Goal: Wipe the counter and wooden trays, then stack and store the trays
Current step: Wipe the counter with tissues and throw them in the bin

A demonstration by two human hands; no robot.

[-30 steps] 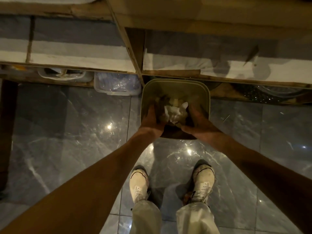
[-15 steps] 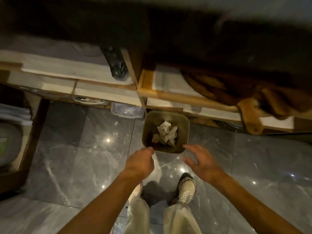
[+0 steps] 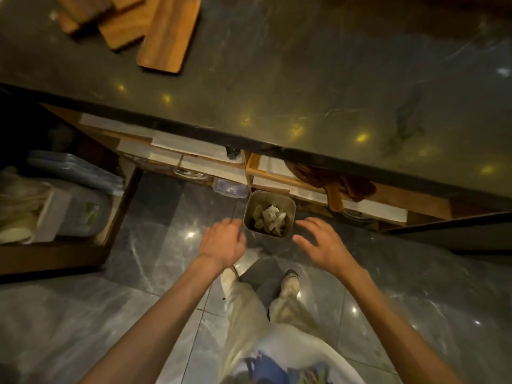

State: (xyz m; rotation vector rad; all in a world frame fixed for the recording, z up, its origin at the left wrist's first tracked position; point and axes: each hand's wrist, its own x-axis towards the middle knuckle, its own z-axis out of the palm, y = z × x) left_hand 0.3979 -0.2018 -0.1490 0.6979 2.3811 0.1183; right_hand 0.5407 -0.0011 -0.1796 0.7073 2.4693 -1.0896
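Several wooden trays (image 3: 166,34) lie overlapping at the far left of the dark marble counter (image 3: 318,87). Below the counter's edge a small square bin (image 3: 291,206) stands on the floor with crumpled white tissue (image 3: 273,217) inside. My left hand (image 3: 223,242) hovers just left of the bin, fingers loosely curled, holding nothing. My right hand (image 3: 322,241) hovers just right of the bin with fingers spread and empty. Neither hand touches the bin.
Wooden shelves (image 3: 194,159) run under the counter, with a brown wooden board (image 3: 336,187) hanging out and a clear plastic box (image 3: 231,188) beside the bin. A low crate (image 3: 55,206) with containers sits at the left. Glossy grey floor tiles (image 3: 155,245) surround my feet.
Both hands have come out of the bin and risen away from it, leaving the tissue inside. My view has lifted, so the counter top and the trays now show.
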